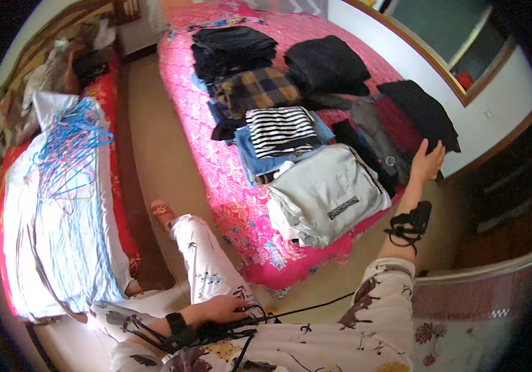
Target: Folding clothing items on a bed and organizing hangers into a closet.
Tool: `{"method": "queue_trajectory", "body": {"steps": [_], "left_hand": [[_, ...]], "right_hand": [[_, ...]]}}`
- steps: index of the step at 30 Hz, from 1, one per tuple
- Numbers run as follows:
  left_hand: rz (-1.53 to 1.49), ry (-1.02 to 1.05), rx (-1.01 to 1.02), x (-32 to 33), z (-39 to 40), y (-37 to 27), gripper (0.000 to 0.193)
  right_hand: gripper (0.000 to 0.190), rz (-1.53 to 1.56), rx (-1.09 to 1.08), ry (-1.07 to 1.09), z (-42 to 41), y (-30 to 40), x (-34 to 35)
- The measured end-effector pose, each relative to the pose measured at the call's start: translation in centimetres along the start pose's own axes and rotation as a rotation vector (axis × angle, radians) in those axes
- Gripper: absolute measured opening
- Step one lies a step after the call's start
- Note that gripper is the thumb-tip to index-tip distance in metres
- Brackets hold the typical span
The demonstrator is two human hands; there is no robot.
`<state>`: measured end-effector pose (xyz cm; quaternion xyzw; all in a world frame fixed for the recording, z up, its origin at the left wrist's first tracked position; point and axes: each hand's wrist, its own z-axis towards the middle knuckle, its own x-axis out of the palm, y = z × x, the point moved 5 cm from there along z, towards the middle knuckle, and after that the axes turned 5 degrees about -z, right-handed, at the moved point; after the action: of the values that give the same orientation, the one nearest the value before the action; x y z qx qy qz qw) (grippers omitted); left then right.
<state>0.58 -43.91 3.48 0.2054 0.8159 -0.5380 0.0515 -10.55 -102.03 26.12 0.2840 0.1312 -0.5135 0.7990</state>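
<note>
My right hand (428,160) reaches to the right side of the bed, at the near edge of a folded black garment (419,109). Its fingers are apart, and no garment is visibly gripped. Beside it lie a maroon knit garment (397,122) and a dark grey garment (372,132). My left hand (224,308) is low in front of my body, its fingers bent near a black cable (310,304); whether it holds the cable is unclear. Closest to me on the bed is a pale grey-green folded garment (328,193), behind which sits a black-and-white striped top (284,131).
Dark folded clothes (233,49), a black pile (326,63) and a brown plaid garment (256,90) lie farther back on the pink bedspread (186,107). Blue and pink hangers (72,149) heap on a white cloth (70,246) at left. A floor aisle (154,135) runs between.
</note>
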Motion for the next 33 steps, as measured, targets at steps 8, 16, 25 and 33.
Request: {"method": "queue_trajectory", "body": {"steps": [8,16,25,33], "left_hand": [[-0.045,-0.11,0.009,0.1,-4.3,0.9,0.039],[-0.269,-0.479,-0.085,0.9,-11.1,1.4,0.056],[-0.807,-0.826,0.024,4.0,-20.3,5.3,0.069],[-0.831,-1.05,0.054,6.5,-23.7,10.0,0.069]], "right_hand": [[0.027,0.976,-0.211,0.295,-12.3,22.1,-4.8],[0.018,1.555,-0.68,1.012,-35.5,48.7,-19.9],[0.025,1.558,-1.179,2.069,-64.9,61.0,-42.3],[0.073,1.08,-0.052,3.126,-88.3,64.3,-50.6]]}}
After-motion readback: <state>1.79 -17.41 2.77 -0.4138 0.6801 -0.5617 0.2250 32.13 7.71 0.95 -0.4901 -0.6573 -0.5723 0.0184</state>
